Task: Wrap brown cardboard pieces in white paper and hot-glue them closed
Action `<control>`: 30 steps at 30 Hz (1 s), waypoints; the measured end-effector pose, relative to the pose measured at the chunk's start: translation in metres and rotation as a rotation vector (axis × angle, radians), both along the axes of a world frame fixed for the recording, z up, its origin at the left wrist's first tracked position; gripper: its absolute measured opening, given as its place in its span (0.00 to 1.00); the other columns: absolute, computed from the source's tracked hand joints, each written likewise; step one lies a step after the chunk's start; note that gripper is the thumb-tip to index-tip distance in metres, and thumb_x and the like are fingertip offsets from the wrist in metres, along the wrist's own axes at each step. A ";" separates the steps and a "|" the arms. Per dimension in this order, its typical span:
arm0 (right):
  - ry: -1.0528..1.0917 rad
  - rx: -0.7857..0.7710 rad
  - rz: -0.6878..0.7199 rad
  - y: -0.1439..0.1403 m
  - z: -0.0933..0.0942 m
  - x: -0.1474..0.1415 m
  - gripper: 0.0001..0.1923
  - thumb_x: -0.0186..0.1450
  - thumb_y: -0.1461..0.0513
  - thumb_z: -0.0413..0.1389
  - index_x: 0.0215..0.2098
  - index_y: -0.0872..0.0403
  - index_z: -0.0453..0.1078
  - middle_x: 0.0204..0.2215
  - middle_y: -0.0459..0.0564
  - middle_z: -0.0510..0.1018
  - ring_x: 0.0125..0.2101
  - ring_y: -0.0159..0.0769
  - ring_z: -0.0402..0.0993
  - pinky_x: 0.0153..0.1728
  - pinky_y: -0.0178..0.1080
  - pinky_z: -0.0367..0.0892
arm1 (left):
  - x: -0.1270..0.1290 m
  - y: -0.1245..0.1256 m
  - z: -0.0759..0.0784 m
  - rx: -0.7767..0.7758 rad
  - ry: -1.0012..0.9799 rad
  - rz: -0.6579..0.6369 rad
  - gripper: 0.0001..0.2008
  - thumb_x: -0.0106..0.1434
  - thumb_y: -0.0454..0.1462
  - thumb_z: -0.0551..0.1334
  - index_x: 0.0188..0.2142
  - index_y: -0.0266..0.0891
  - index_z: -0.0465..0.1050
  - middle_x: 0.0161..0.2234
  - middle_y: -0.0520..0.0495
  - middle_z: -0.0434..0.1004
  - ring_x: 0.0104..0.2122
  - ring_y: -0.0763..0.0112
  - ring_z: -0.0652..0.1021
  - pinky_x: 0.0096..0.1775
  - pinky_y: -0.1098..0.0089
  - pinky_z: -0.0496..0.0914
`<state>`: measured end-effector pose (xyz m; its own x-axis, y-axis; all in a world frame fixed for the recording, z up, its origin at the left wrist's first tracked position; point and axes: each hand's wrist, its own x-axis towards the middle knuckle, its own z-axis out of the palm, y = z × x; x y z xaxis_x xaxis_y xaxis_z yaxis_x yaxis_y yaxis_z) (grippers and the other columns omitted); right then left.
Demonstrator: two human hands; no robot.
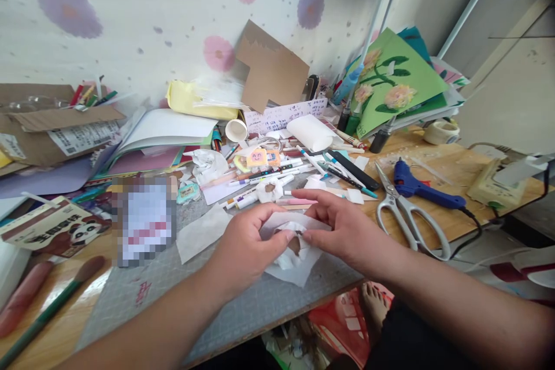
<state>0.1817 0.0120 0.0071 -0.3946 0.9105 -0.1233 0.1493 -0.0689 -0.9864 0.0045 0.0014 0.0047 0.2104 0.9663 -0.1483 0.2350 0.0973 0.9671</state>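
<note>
**Both hands pinched at a crumpled white paper**

The fingertips (pixel 288 237) of the left hand (pixel 245 243) were nearly closed, nipping the edge of a crumpled white paper (pixel 295 260), and the right hand (pixel 342 228) met them from the other side, thumb and forefinger closed on the same fold. The paper lay on the grey cutting mat (pixel 208 300) near the front edge of the desk, just below a clutter of markers (pixel 269 176).

It looked thin, and I judged that two opposed pinches pulling apart could tear it, or that a small brown piece showing in the fold might drop out.

Both forearms came in low from the near edge, wrists angled inward, palms down. Scissors (pixel 407 217) and a blue glue gun (pixel 416 185) lay well to the right, apart from the hands.
</note>
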 end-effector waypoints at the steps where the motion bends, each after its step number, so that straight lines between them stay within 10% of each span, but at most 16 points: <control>1: 0.035 -0.026 -0.017 0.000 0.000 0.000 0.29 0.53 0.67 0.58 0.53 0.52 0.61 0.27 0.41 0.71 0.27 0.30 0.69 0.28 0.33 0.62 | -0.001 0.001 -0.001 -0.073 -0.113 -0.022 0.10 0.52 0.39 0.65 0.36 0.42 0.74 0.28 0.49 0.78 0.25 0.68 0.75 0.27 0.71 0.67; 13: 0.348 -0.041 -0.339 0.001 -0.014 0.002 0.23 0.52 0.65 0.61 0.46 0.52 0.65 0.30 0.43 0.74 0.30 0.30 0.70 0.31 0.34 0.65 | 0.008 0.003 -0.003 -0.323 -0.774 0.073 0.13 0.57 0.35 0.63 0.43 0.37 0.75 0.41 0.42 0.80 0.40 0.63 0.78 0.42 0.66 0.71; 30: 0.276 -0.052 -0.187 -0.004 -0.018 0.005 0.31 0.55 0.64 0.61 0.56 0.51 0.56 0.27 0.42 0.76 0.28 0.30 0.72 0.31 0.35 0.64 | 0.009 -0.003 -0.007 -0.216 -0.694 0.141 0.12 0.57 0.34 0.63 0.42 0.39 0.76 0.37 0.45 0.81 0.39 0.64 0.78 0.40 0.66 0.70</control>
<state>0.1865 0.0075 -0.0105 -0.2461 0.9657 -0.0834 -0.1428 -0.1213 -0.9823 0.0140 -0.0011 -0.0027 0.2014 0.9554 -0.2162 -0.4523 0.2865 0.8446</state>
